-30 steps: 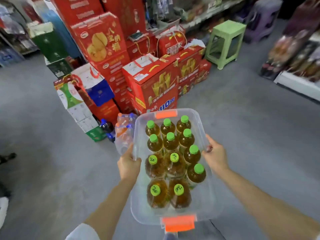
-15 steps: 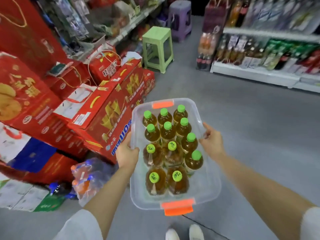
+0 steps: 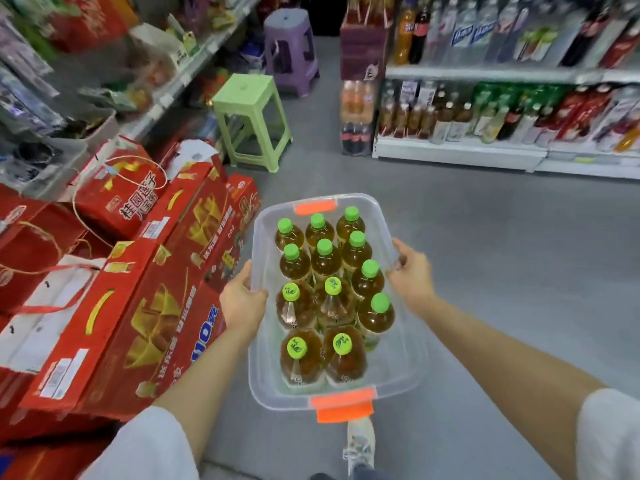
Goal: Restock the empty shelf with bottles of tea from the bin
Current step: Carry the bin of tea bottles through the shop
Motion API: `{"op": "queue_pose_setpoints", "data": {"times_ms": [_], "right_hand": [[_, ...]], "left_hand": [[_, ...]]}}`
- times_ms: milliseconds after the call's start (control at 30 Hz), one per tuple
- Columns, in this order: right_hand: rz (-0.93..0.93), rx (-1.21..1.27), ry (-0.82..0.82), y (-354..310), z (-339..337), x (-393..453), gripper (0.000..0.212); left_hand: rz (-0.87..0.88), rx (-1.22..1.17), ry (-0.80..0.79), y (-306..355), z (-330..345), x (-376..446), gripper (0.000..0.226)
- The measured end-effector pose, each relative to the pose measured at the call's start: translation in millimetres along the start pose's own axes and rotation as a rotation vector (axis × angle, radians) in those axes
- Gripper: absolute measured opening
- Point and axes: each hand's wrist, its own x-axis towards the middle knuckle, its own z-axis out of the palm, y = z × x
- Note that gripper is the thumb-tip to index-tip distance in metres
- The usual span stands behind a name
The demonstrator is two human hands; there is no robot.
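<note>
I carry a clear plastic bin [image 3: 407, 362] with orange end clips in front of me, above the grey floor. Several bottles of amber tea with green caps [image 3: 325, 261] stand upright inside it. My left hand [image 3: 242, 306] grips the bin's left rim. My right hand [image 3: 410, 271] grips the right rim. A drinks shelf [image 3: 460, 152] full of bottles runs along the upper right.
Red gift cartons [image 3: 145, 306] are stacked close on the left. A green stool [image 3: 252, 116] and a purple stool [image 3: 291, 46] stand ahead in the aisle. Packs of cola bottles [image 3: 356, 129] sit at the shelf end. My shoe [image 3: 360, 445] shows below the bin.
The view has swung right while I carry the bin: the red cartons slid to the left and the drinks shelf came into view on the right. Both hands keep their hold.
</note>
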Motion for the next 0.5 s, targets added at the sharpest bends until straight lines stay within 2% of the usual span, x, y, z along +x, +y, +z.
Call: {"op": "queue_pose_setpoints", "data": {"times_ms": [500], "right_hand": [[0.059,0.040,0.045,-104.8,33.2,275.6,0.055]], "left_hand": [[0.113,-0.029,-0.043,129.9,72.8,274.7,0.071]]}}
